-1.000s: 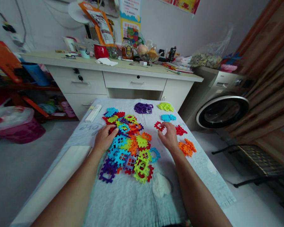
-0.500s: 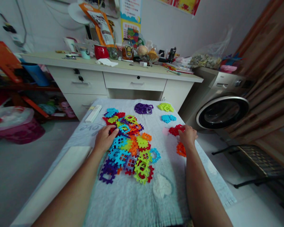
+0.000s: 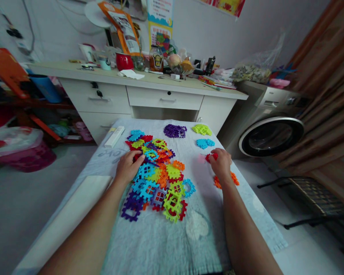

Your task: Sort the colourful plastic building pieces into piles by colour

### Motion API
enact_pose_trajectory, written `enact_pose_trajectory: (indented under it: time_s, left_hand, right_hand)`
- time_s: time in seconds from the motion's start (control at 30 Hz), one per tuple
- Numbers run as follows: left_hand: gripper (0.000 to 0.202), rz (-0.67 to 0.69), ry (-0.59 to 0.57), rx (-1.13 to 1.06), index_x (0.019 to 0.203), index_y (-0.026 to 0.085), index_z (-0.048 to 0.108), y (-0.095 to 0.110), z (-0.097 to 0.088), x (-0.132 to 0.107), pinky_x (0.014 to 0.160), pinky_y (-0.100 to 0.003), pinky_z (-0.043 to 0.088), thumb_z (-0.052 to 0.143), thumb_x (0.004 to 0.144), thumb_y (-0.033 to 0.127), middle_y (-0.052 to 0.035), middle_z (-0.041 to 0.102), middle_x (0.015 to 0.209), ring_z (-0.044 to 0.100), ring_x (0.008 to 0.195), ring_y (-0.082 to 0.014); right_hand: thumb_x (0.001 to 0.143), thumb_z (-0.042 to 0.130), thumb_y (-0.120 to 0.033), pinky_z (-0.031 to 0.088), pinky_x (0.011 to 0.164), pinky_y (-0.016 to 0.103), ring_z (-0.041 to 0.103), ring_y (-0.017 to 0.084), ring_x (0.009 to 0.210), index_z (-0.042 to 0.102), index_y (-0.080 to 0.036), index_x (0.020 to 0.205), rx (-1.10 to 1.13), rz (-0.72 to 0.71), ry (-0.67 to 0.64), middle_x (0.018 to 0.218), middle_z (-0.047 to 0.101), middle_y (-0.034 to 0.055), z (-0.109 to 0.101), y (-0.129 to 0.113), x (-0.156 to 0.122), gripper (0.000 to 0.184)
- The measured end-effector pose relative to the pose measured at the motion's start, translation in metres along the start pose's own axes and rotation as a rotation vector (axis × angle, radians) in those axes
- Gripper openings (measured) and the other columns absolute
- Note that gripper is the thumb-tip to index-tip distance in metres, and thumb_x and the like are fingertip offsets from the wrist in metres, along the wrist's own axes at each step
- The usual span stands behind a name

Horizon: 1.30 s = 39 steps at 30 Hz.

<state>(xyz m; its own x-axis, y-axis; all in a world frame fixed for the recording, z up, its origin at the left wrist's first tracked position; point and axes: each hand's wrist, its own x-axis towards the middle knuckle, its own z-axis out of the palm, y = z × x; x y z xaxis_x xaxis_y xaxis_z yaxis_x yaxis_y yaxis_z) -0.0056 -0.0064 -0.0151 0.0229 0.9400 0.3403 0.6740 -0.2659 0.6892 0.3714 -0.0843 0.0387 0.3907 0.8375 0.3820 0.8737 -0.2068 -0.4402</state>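
Note:
A mixed heap of notched plastic building blocks (image 3: 160, 175) covers the middle of the cloth-covered table. At its left edge my left hand (image 3: 129, 166) is closed, fingers curled over a dark red block (image 3: 136, 157) that they partly hide. On the right side, my right hand (image 3: 221, 164) has its fingertips closed on red blocks (image 3: 211, 157) lying on the cloth; the hand covers most of them. Orange blocks (image 3: 234, 178) show on both sides of the right wrist. Farther back are blue blocks (image 3: 204, 143), lime green blocks (image 3: 202, 129) and a purple pile (image 3: 174, 131).
A white box-like bar (image 3: 114, 136) lies at the table's back left, and a long white board (image 3: 74, 206) along the left edge. Behind stands a white desk (image 3: 166, 100) crowded with jars and cups. To the right are a washing machine (image 3: 271, 133) and a low stool (image 3: 318, 194).
My right hand has shifted left across the red blocks, so more orange blocks show right of the wrist. My left hand has stayed at the heap's edge.

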Motion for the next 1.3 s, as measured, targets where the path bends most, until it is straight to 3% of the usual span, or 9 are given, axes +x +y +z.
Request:
enact_pose_trajectory:
  time_s: [0.17,0.27,0.37,0.6,0.7,0.93,1.17,1.3]
  left_hand:
    - [0.044,0.001,-0.002,0.008,0.105,0.022,0.068,0.001,-0.001,-0.001,0.098,-0.040,0.047,0.049,0.085,0.055,-0.0078,0.070,0.114,0.063,0.106,-0.0252]
    - [0.043,0.008,0.005,0.009,0.105,0.022,0.069,0.002,-0.001,-0.001,0.098,-0.040,0.047,0.049,0.085,0.055,-0.0075,0.070,0.113,0.063,0.106,-0.0250]
    - [0.043,0.011,0.007,0.006,0.105,0.022,0.069,0.002,-0.001,-0.001,0.097,-0.040,0.048,0.049,0.085,0.054,-0.0076,0.070,0.112,0.063,0.105,-0.0248]
    - [0.043,0.009,0.009,0.009,0.106,0.021,0.069,0.001,-0.001,-0.001,0.098,-0.040,0.047,0.048,0.085,0.054,-0.0079,0.070,0.114,0.063,0.106,-0.0253]
    - [0.044,0.004,0.007,0.006,0.106,0.021,0.069,0.002,-0.001,-0.001,0.098,-0.041,0.047,0.048,0.085,0.054,-0.0085,0.070,0.113,0.063,0.107,-0.0260]
    - [0.043,-0.001,0.017,0.009,0.105,0.021,0.069,0.001,0.001,-0.001,0.099,-0.041,0.047,0.048,0.085,0.053,-0.0082,0.070,0.112,0.063,0.106,-0.0256]
    - [0.043,0.007,0.015,0.010,0.105,0.021,0.069,0.000,0.001,0.000,0.098,-0.040,0.047,0.048,0.085,0.054,-0.0082,0.070,0.113,0.063,0.106,-0.0254]
    - [0.043,0.005,0.015,0.011,0.105,0.021,0.069,0.001,0.000,-0.001,0.098,-0.040,0.047,0.049,0.085,0.053,-0.0083,0.070,0.112,0.063,0.105,-0.0256]
  right_hand:
    - [0.086,0.059,-0.032,0.040,0.101,0.044,0.059,0.026,0.112,0.068,-0.019,0.105,0.261,-0.388,-0.260,0.114,0.069,0.0104,0.021,-0.036,-0.022,0.025]
    - [0.086,0.061,-0.034,0.040,0.102,0.043,0.058,0.026,0.115,0.065,-0.018,0.117,0.267,-0.455,-0.398,0.120,0.067,0.0112,0.030,-0.052,-0.036,0.035]
    - [0.084,0.063,-0.031,0.040,0.102,0.044,0.057,0.027,0.116,0.061,-0.016,0.123,0.223,-0.450,-0.454,0.124,0.066,0.0123,0.035,-0.059,-0.041,0.042]
    - [0.089,0.059,-0.026,0.042,0.093,0.037,0.061,0.022,0.098,0.067,-0.019,0.102,0.236,-0.466,-0.468,0.102,0.071,0.0067,0.036,-0.061,-0.039,0.017]
    - [0.093,0.054,-0.029,0.044,0.088,0.034,0.062,0.021,0.095,0.067,-0.019,0.099,0.282,-0.435,-0.447,0.099,0.072,0.0067,0.035,-0.061,-0.038,0.018]
    - [0.098,0.038,-0.033,0.046,0.072,0.029,0.063,0.019,0.076,0.068,-0.019,0.092,0.310,-0.214,-0.320,0.081,0.071,0.0051,0.035,-0.052,-0.036,0.033]
    - [0.091,0.051,-0.030,0.047,0.083,0.034,0.064,0.023,0.091,0.069,-0.018,0.105,0.197,-0.241,-0.234,0.098,0.071,0.0112,0.043,-0.046,-0.035,0.026]
    - [0.084,0.066,-0.038,0.043,0.093,0.039,0.059,0.026,0.104,0.065,-0.016,0.117,0.081,-0.318,-0.233,0.110,0.066,0.0147,0.047,-0.042,-0.037,0.040]
